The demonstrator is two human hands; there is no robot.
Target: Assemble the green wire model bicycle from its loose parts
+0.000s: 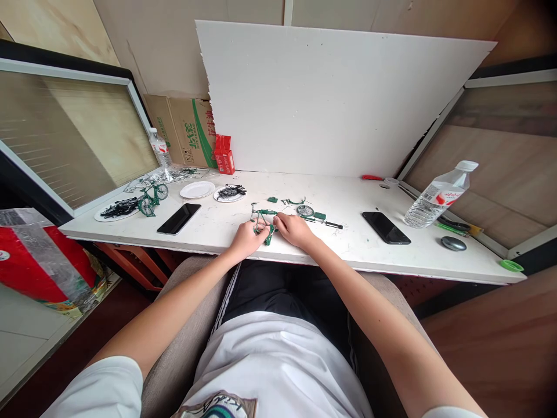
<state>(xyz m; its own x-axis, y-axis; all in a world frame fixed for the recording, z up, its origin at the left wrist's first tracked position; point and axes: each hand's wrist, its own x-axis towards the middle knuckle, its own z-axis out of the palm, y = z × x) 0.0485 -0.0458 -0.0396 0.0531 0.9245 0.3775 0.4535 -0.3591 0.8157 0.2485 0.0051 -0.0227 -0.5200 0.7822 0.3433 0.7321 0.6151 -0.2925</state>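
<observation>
A partly built green model bicycle [263,212] is between my hands, low over the table's front edge. My left hand [249,237] is closed on its lower left side, fingertips at the green frame. My right hand [294,229] pinches it from the right; the fingers cover the exact spot. Just right of my right hand lie a small spoked wheel [305,211], a green rectangular piece [319,215] and a thin black strip [334,225]. Behind them are a curved green part [300,201] and a small green piece [272,199].
A complete-looking green bicycle [152,196] stands at left beside a plate [104,215] of black parts. Further back are a white plate [197,190] and another plate with black pieces [231,192]. Phones [179,219] [386,227] flank my hands; a water bottle [439,197] stands right.
</observation>
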